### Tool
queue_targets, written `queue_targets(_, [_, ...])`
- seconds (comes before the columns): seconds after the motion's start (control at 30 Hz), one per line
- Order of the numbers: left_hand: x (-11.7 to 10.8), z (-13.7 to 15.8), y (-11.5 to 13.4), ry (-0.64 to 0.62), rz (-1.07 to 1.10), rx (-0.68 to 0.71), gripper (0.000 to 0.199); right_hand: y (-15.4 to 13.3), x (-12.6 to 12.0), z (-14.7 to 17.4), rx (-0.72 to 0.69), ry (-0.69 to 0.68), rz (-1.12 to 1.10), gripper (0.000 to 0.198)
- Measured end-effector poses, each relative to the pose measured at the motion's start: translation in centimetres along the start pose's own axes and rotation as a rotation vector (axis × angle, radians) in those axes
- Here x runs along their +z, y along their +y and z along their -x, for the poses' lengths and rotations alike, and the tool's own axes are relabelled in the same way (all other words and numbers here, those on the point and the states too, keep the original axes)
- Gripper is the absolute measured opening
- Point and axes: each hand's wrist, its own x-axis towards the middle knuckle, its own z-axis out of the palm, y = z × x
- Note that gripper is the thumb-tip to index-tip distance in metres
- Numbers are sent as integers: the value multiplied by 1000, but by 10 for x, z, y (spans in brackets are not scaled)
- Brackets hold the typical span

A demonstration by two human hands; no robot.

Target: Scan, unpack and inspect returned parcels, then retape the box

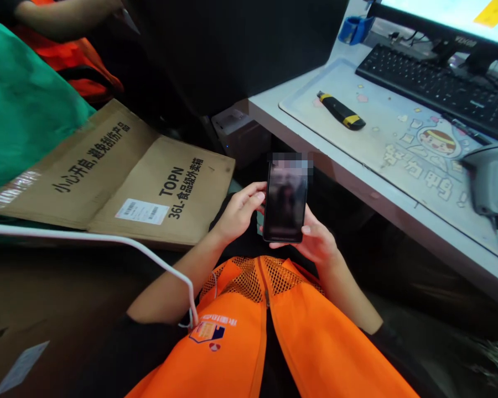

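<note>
A black smartphone (285, 203) is held upright in front of my lap, its screen dim and blurred. My left hand (239, 209) grips its left edge, thumb against the side. My right hand (318, 239) cups it from below and from the right. Both forearms rise from an orange mesh vest (269, 331) at the bottom of the view. A white cable (108, 240) runs from the left edge to the vest.
A flattened cardboard box (120, 177) lies on the left beside a green bag (20, 105). A desk (357, 171) on the right carries a printed mat, a black-and-yellow utility knife (341, 111), a keyboard (435, 88), a monitor and a grey scanner (492, 179). Another person in orange sits top left.
</note>
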Motion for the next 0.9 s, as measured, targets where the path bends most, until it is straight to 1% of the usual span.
queue_targets(0.1, [6,1,-5,-2,40,-37,50,2,-1,3,32,17,-32,96])
queue_targets(0.23, [12,2,-9,-2,60,-47,48,5,-3,7,27,33,-12,105])
queue_targets(0.3, [14,2,-9,-2,71,-54,48,7,-3,8,9,37,7,105])
queue_targets(0.47, [15,1,-10,8,81,-45,47,14,-5,6,-43,84,90,99])
queue_targets(0.53, [15,0,-9,13,65,-43,47,16,-6,5,-51,84,99,101])
queue_targets(0.77, [17,0,-3,31,44,1,48,12,-3,5,-19,72,78,105])
queue_targets(0.9, [16,-1,-3,33,63,35,47,10,1,3,-17,115,51,103])
